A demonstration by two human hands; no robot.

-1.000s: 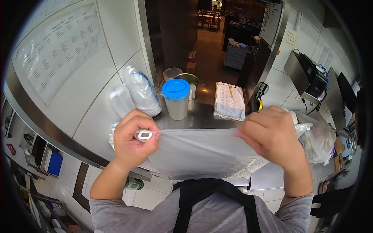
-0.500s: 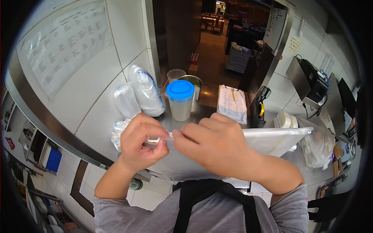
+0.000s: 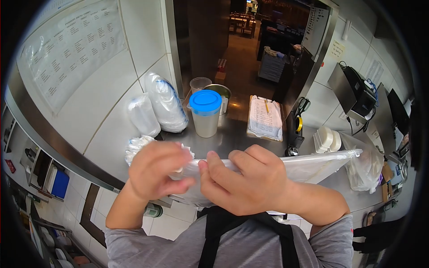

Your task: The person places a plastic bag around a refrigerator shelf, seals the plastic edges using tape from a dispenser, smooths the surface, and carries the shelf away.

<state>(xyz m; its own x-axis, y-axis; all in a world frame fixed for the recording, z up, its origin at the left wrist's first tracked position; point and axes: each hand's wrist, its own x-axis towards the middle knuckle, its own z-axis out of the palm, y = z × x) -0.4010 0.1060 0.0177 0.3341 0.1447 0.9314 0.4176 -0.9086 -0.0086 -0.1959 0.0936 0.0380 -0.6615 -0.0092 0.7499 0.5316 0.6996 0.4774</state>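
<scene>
A flat whitish panel in clear plastic (image 3: 308, 167) stands tilted in front of my body, its top edge running off to the right. My right hand (image 3: 243, 178) is closed on that top edge near its left end, thumb and fingertips pinching the plastic. Beside the panel's left corner is my left hand (image 3: 156, 169), blurred by motion, its thumb and fingers apart with a gap between them. Something white shows just behind its fingertips, too hidden to name. The lower part of the panel is covered by my hands and forearms.
On the steel counter stand a blue-lidded pitcher (image 3: 206, 114), a clear cup (image 3: 199, 84), a metal pot (image 3: 219, 91) and wrapped plastic packs (image 3: 166, 102). A clipboard (image 3: 265, 118), white containers (image 3: 328, 139) and a plastic bag (image 3: 364, 172) lie towards the right.
My left hand has let go of its pinch at the panel's corner, spreading its fingers and shifting slightly left. My right hand and the panel's edge sit a little lower.
</scene>
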